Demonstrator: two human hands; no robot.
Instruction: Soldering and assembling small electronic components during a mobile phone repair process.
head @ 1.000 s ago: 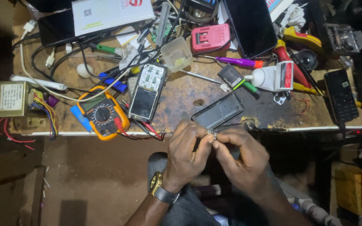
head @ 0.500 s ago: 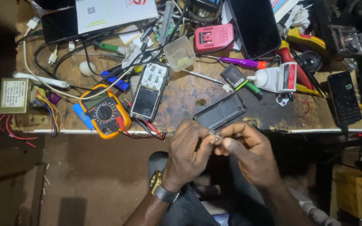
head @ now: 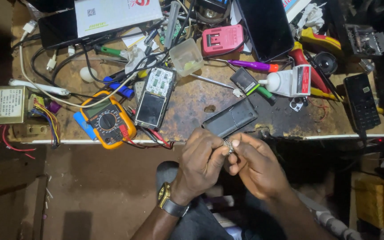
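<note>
I see the bench (head: 290, 126) across the top of the view, and I place everything from its front edge. On it, far behind the edge, lies a white box (head: 116, 15), and to the right of that a dark tablet (head: 265, 26). Nearer to the edge, at left, sits a yellow meter (head: 107, 121), and just right of it an opened phone (head: 153, 98) with its board showing. A dark back cover (head: 230, 118) lies close to the edge, near the middle. A red battery (head: 222, 40) is further back, and a black handset (head: 362, 102) is at the right end.

Just below the edge, my left hand (head: 201, 166) and right hand (head: 256, 166) meet. The fingertips of both are pressed together on a small metal part (head: 228, 145); it is pinched between them, a little in front of the back cover. What kind of part it is, I cannot tell. On the left wrist is a watch (head: 167, 200).
</note>
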